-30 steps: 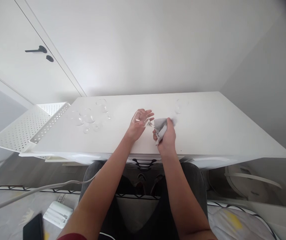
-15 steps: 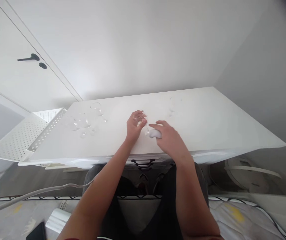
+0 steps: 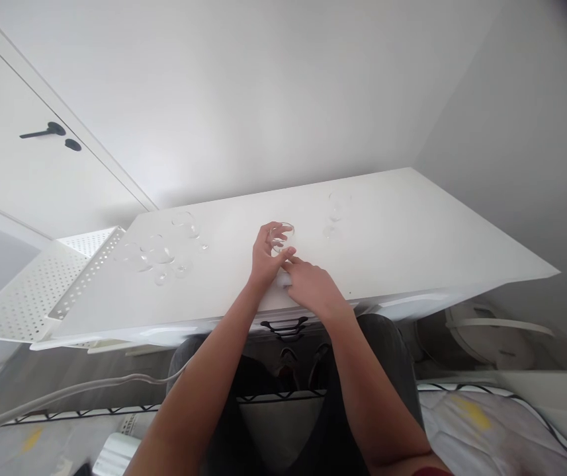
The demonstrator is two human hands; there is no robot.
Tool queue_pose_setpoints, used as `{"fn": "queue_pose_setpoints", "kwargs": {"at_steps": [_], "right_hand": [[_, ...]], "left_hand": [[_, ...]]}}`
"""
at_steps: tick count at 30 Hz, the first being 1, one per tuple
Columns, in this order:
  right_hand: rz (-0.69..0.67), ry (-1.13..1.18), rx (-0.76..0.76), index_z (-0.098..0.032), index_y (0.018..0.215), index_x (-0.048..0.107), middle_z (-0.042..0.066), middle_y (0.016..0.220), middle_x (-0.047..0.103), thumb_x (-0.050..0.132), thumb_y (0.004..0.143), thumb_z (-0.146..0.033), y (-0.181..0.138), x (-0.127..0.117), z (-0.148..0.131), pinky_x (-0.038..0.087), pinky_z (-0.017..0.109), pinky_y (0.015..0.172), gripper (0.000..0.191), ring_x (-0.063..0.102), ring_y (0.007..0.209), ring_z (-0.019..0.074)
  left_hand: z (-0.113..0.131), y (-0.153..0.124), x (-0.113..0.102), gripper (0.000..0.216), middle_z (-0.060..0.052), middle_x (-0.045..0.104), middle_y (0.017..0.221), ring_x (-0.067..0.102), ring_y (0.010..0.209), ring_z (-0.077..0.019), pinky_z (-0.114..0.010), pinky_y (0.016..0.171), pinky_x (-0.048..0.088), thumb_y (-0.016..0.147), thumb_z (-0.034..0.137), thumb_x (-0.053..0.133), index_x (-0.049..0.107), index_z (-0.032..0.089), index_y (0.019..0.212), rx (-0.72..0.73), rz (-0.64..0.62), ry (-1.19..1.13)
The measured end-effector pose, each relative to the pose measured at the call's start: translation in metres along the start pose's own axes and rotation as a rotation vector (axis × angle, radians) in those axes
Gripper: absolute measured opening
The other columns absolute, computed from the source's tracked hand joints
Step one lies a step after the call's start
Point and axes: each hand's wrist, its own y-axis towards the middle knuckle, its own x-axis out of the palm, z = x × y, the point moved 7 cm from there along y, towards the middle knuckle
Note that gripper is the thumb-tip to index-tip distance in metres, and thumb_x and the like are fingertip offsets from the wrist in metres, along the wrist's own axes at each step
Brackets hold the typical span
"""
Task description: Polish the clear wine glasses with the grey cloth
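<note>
My left hand (image 3: 264, 258) is closed round the bowl of a clear stemmed glass (image 3: 283, 231), near the middle of the white tabletop (image 3: 412, 244). The glass rim faces up and away from me. Just below the bowl, my right hand (image 3: 315, 287) has its fingers bent round a small white cloth (image 3: 284, 280). Its fingertips meet my left thumb by the stem, and the hands hide most of the stem and foot. Whether the glass foot rests on the tabletop I cannot tell.
Clear stemmed glasses (image 3: 158, 248) are grouped on the left of the tabletop. Another stemmed glass (image 3: 335, 211) stands right of centre, farther back. A white perforated rack (image 3: 25, 291) adjoins the left end. A pale cable (image 3: 75, 391) runs at lower left.
My right hand has moved left with the white cloth, from beside the glass to right under its bowl. The view has shifted slightly. My left hand keeps its hold.
</note>
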Motion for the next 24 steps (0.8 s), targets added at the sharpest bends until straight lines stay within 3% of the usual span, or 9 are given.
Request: {"fn": "queue_pose_setpoints", "kwargs": {"at_steps": [7, 11, 17, 20, 24], "right_hand": [[0.02, 0.031, 0.017, -0.024, 0.147, 0.056, 0.009, 0.146, 0.064, 0.047, 0.088, -0.01, 0.0, -0.002, 0.005, 0.044, 0.033, 0.068, 0.062, 0.072, 0.099, 0.0266], [0.036, 0.025, 0.06, -0.022, 0.153, 0.051, 0.011, 0.156, 0.057, 0.045, 0.093, -0.015, 0.0, -0.004, 0.013, 0.05, 0.036, 0.08, 0.061, 0.069, 0.115, 0.031], [0.029, 0.049, 0.18, -0.022, 0.15, 0.053, 0.009, 0.165, 0.047, 0.043, 0.094, -0.017, -0.009, -0.011, 0.048, 0.05, 0.042, 0.097, 0.057, 0.062, 0.13, 0.0322], [0.035, 0.075, 0.265, -0.024, 0.148, 0.055, 0.008, 0.161, 0.052, 0.043, 0.093, -0.016, -0.018, -0.019, 0.07, 0.048, 0.042, 0.101, 0.057, 0.06, 0.132, 0.0311], [0.091, 0.13, 0.367, -0.027, 0.14, 0.059, 0.007, 0.15, 0.061, 0.042, 0.091, -0.017, -0.026, -0.03, 0.1, 0.049, 0.04, 0.094, 0.052, 0.063, 0.123, 0.0302]], "left_hand": [[-0.005, 0.002, 0.005, 0.068, -0.013, 0.062, 0.149, 0.061, 0.126, -0.0301, -0.044, 0.097, 0.053, 0.087, 0.059, 0.078, 0.055, 0.029, 0.144, -0.014, -0.087, 0.023], [-0.006, 0.003, 0.007, 0.081, -0.015, 0.055, 0.156, 0.059, 0.128, -0.0322, -0.047, 0.099, 0.054, 0.086, 0.067, 0.074, 0.048, 0.03, 0.152, -0.016, -0.11, 0.028], [-0.002, 0.002, 0.005, 0.062, -0.013, 0.052, 0.157, 0.062, 0.122, -0.0298, -0.042, 0.091, 0.056, 0.094, 0.066, 0.064, 0.053, 0.032, 0.144, -0.029, -0.071, 0.07], [0.0, 0.002, 0.004, 0.055, -0.013, 0.055, 0.153, 0.064, 0.118, -0.0282, -0.042, 0.091, 0.056, 0.096, 0.064, 0.063, 0.057, 0.031, 0.14, -0.03, -0.059, 0.104], [0.0, 0.001, 0.002, 0.046, -0.012, 0.061, 0.145, 0.064, 0.113, -0.0254, -0.04, 0.091, 0.056, 0.097, 0.06, 0.063, 0.063, 0.029, 0.131, -0.048, -0.037, 0.117]]}}
